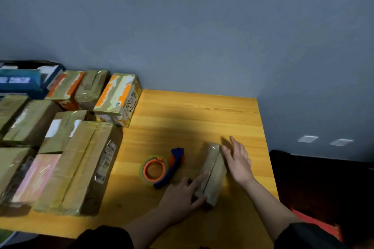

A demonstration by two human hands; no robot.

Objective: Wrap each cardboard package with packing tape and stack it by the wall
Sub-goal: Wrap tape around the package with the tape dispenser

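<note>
A small cardboard package, shiny with tape, lies on the wooden table right of centre. My left hand presses on its near left side with straight fingers, the forefinger lying across the top. My right hand rests flat against its right side, fingers straight and pointing away from me. A tape dispenser with a blue handle and an orange core lies on the table just left of the package, untouched.
Several taped cardboard packages crowd the table's left part, up to the grey wall. An orange-and-white box stands by the wall. A blue box sits far left. The table's right edge drops to dark floor.
</note>
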